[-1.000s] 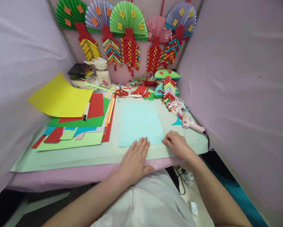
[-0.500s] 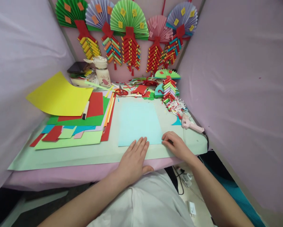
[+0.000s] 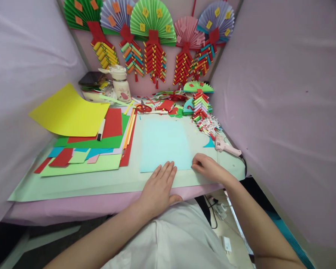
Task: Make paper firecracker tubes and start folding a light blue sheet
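Note:
A light blue sheet of paper (image 3: 165, 144) lies flat on the table in front of me. My left hand (image 3: 160, 185) is open, its straight fingertips resting on the sheet's near edge while the palm hangs over the table's front edge. At the near right corner of the sheet, my right hand (image 3: 208, 167) is closed, with curled fingers and thumb together on that corner. The grip itself is partly hidden by the fingers.
Left are stacked coloured papers (image 3: 83, 164), a yellow sheet (image 3: 72, 114) and a marker (image 3: 101, 130). Behind lie red-handled scissors (image 3: 143, 108) and a bottle (image 3: 121, 84). Right are a glue gun (image 3: 226, 145), paper shreds (image 3: 209, 125) and a small fan ornament (image 3: 200, 101). Paper fans (image 3: 153, 22) hang behind.
My right wrist and forearm have turned and lifted slightly, with the fingers staying at the paper's corner. My left hand and the sheet look almost unmoved.

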`<state>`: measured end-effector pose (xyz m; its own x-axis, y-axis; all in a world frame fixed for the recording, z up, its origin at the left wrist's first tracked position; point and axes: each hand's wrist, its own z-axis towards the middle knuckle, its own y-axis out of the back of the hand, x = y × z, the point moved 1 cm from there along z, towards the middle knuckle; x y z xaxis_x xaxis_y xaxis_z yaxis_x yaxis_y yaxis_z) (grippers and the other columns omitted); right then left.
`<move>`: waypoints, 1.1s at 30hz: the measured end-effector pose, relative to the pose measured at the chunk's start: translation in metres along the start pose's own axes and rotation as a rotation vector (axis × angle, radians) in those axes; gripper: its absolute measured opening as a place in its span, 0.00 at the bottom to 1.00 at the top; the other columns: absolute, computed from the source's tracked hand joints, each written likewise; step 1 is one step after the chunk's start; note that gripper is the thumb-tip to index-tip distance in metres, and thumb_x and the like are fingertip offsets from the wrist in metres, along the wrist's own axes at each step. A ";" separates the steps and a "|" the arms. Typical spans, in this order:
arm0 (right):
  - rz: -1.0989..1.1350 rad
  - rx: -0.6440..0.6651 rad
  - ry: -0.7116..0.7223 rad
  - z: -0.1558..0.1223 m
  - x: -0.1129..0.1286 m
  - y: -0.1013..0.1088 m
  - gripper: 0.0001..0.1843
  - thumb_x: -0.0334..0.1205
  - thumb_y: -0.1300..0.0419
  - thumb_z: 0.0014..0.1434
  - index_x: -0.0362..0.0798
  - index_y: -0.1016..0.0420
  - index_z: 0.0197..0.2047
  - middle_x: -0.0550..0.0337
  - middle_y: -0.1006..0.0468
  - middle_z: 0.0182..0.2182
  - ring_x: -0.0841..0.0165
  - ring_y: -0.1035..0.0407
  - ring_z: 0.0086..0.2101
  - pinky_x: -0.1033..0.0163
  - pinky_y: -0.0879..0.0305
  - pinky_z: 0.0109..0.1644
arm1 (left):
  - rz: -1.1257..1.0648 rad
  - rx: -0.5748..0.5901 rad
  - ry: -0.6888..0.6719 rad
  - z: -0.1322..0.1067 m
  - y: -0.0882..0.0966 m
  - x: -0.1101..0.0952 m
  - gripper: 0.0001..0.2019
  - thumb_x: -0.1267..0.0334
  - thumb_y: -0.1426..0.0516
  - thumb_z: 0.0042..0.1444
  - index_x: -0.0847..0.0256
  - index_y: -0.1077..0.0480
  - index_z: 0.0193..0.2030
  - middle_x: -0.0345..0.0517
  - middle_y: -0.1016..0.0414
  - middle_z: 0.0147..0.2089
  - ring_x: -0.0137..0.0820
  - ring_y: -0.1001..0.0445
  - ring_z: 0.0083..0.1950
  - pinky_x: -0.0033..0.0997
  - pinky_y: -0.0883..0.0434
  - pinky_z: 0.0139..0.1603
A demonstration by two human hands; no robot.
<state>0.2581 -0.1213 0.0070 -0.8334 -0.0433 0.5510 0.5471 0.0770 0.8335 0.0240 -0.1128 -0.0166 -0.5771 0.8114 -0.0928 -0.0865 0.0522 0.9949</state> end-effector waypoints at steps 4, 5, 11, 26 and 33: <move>-0.035 0.023 0.007 0.002 0.001 0.002 0.05 0.33 0.47 0.56 0.48 0.35 0.28 0.62 0.30 0.28 0.69 0.37 0.31 0.64 0.44 0.36 | 0.001 0.002 0.002 0.000 0.000 -0.001 0.44 0.37 0.48 0.55 0.69 0.50 0.69 0.57 0.58 0.73 0.44 0.57 0.73 0.47 0.53 0.70; -0.041 0.029 0.011 0.003 0.001 0.002 0.05 0.33 0.47 0.56 0.48 0.35 0.28 0.62 0.30 0.28 0.69 0.38 0.31 0.65 0.45 0.36 | 0.000 0.001 0.000 0.000 0.000 -0.001 0.44 0.37 0.48 0.56 0.69 0.50 0.69 0.57 0.58 0.73 0.44 0.57 0.73 0.47 0.53 0.70; -0.054 0.036 -0.006 0.004 0.000 0.001 0.04 0.33 0.47 0.55 0.48 0.35 0.28 0.62 0.31 0.28 0.70 0.38 0.30 0.65 0.45 0.35 | -0.008 -0.038 -0.001 0.000 -0.001 0.000 0.44 0.36 0.49 0.56 0.69 0.49 0.69 0.58 0.55 0.72 0.43 0.56 0.73 0.46 0.53 0.70; 0.048 0.063 -0.034 0.004 -0.002 0.003 0.06 0.38 0.45 0.58 0.47 0.33 0.30 0.63 0.30 0.28 0.70 0.38 0.30 0.65 0.44 0.34 | 0.023 -0.097 0.158 0.009 -0.010 -0.028 0.46 0.29 0.54 0.52 0.58 0.50 0.70 0.61 0.52 0.72 0.51 0.57 0.73 0.61 0.59 0.68; 0.005 -0.013 0.009 0.004 0.002 -0.006 0.06 0.40 0.43 0.59 0.48 0.29 0.33 0.59 0.30 0.34 0.68 0.36 0.36 0.63 0.42 0.41 | 0.001 -0.134 0.147 0.007 -0.013 -0.025 0.47 0.29 0.54 0.52 0.57 0.52 0.71 0.61 0.54 0.72 0.51 0.59 0.73 0.61 0.60 0.68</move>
<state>0.2532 -0.1183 0.0032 -0.8299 -0.0516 0.5555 0.5523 0.0645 0.8312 0.0451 -0.1302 -0.0273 -0.6891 0.7168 -0.1060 -0.1871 -0.0347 0.9817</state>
